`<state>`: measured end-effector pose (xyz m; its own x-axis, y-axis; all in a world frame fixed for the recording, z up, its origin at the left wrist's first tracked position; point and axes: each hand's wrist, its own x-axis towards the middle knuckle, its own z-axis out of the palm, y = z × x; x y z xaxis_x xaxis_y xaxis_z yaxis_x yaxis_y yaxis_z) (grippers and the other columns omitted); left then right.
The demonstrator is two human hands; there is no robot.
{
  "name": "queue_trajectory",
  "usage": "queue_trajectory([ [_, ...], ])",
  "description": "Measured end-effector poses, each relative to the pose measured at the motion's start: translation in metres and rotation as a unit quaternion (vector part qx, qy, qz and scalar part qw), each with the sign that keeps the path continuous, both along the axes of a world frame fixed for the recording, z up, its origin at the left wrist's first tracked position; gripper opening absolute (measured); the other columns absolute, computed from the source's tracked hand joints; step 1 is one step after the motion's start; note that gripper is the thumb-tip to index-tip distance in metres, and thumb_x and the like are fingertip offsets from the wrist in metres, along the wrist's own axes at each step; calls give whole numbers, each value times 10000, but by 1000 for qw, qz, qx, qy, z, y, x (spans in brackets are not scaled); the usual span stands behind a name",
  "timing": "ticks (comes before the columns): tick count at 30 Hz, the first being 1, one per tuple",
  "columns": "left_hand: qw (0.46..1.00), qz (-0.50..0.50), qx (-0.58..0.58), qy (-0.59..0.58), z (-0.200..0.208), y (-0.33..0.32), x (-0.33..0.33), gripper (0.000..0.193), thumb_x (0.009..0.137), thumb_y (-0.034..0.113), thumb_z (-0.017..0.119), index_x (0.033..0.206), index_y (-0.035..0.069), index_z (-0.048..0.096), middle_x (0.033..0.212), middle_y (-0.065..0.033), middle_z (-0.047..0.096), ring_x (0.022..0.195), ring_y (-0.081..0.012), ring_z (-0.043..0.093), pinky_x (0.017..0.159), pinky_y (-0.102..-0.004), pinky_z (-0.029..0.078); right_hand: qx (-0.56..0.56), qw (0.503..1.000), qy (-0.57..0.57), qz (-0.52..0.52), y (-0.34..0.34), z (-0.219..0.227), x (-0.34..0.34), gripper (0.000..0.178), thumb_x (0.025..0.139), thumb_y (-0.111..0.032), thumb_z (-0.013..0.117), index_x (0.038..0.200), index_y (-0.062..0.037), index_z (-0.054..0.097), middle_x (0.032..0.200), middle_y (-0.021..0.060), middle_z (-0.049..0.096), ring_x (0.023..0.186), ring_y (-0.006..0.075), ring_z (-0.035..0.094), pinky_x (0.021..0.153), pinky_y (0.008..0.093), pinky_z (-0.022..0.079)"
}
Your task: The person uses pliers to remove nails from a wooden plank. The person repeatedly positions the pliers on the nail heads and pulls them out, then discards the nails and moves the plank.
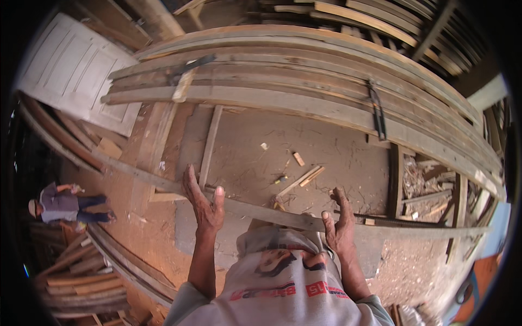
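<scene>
A long narrow wooden plank (266, 213) stretches across in front of my body from left to right. Over its left part is my left hand (205, 204), with its thumb raised and its fingers stretched out. My right hand (340, 225) is over the plank further right, thumb and fingers likewise apart. Neither hand is wrapped round anything. Whether the palms touch the plank, I cannot tell. Beyond the hands, several long beams (261, 93) lie side by side on wooden supports. Two black clamp-like metal tools (376, 111) rest across them, one near each end.
Small wood offcuts (311, 176) and a wood block (298, 158) lie on the littered floor. At far left are a white panelled door (70, 68) and another person (70, 203). Stacked lumber (87, 290) fills the lower left, with more timber (370, 24) at the back.
</scene>
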<state>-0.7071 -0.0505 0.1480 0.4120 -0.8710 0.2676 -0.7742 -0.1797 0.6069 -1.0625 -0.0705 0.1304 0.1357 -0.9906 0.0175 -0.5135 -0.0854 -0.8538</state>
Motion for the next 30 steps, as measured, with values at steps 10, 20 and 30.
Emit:
queue_trajectory([
  [10,997,65,-33,-22,-5,23,8,877,1007,486,596,1621,-9,211,1629,-306,251,1526,-470,217,1249,-588,176,-8,997,-62,42,-25,-8,38,711,1062,-483,557,1552,15,424,1417,236,591,1096,282,678,960,432,523],
  [20,999,-37,-23,8,-25,-2,-57,836,1014,472,596,1614,9,243,1624,-279,274,1525,-470,217,1251,-586,179,19,999,-32,4,11,-3,-23,662,1092,-468,520,1537,15,437,1322,236,619,1026,290,690,887,418,540],
  [30,994,-113,2,4,-35,-3,-134,782,995,403,642,1587,19,305,1597,-245,297,1499,-466,236,1230,-587,218,-12,998,-25,-60,42,-3,-94,591,1102,-405,530,1523,5,469,1250,171,646,918,230,650,887,373,508],
])
